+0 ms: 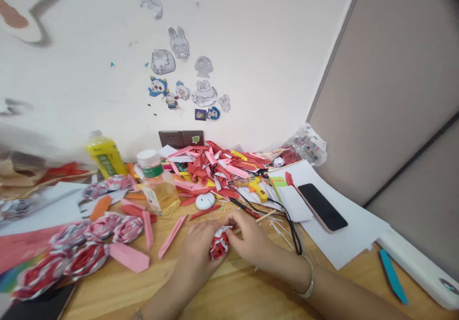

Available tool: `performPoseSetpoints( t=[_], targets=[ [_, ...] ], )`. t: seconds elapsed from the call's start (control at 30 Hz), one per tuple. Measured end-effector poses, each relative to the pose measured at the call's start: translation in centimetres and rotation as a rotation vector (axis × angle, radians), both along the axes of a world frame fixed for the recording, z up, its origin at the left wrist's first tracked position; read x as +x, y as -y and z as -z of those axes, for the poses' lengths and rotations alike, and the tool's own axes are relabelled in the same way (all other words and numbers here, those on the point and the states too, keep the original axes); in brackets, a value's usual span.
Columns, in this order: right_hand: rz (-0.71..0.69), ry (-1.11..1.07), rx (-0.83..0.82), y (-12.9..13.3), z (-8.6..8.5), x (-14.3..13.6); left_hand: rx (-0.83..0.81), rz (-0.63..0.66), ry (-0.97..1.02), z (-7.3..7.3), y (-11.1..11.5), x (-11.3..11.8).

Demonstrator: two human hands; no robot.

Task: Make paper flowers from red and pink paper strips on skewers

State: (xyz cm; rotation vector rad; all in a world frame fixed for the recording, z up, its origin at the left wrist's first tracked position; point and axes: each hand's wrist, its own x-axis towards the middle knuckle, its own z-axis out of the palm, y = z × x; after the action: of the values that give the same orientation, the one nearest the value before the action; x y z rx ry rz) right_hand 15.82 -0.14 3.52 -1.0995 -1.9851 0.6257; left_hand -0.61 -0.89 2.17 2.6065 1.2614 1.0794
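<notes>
A red and white paper rose (218, 246) is held between both hands over the wooden table (229, 291). My left hand (199, 243) wraps round its left side. My right hand (245, 236) has its thumb and fingers pinched at the rose's white upper edge. Beyond the hands lie a white earphone case (205, 201) and a dark pen (244, 207). Finished-looking twisted roses in red, pink and white (88, 260) sit at the left. Folded pink strips (172, 236) lie between them and my left hand.
Folded paper strips (208, 167) pile against the wall. A clear jar (161, 191) and a yellow bottle (107, 155) stand at the left. Right of centre are a yellow glue gun (258, 189) with its black cable, and a phone (322, 206) on white paper (333, 248). A teal strip (392, 276) lies far right.
</notes>
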Motion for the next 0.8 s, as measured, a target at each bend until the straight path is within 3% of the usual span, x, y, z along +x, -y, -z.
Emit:
performPoseSetpoints(
  t=[0.2, 0.4, 0.7, 0.8],
  targets=[
    [-0.067, 0.078, 0.007, -0.4, -0.3, 0.3, 0.023, -0.021, 0.011, 0.1, 0.0, -0.1],
    [-0.058, 0.175, 0.128, -0.3, 0.2, 0.2, 0.003, -0.045, 0.001, 0.0, 0.1, 0.1],
    [-0.154, 0.069, 0.011, -0.7, -0.7, 0.8, -0.001, -0.103, 0.063, 0.9, -0.4, -0.3],
    [-0.168, -0.07, -0.081, -0.6, -0.6, 0.6, -0.019, -0.142, 0.102, 1.1, -0.5, -0.4]
  ],
)
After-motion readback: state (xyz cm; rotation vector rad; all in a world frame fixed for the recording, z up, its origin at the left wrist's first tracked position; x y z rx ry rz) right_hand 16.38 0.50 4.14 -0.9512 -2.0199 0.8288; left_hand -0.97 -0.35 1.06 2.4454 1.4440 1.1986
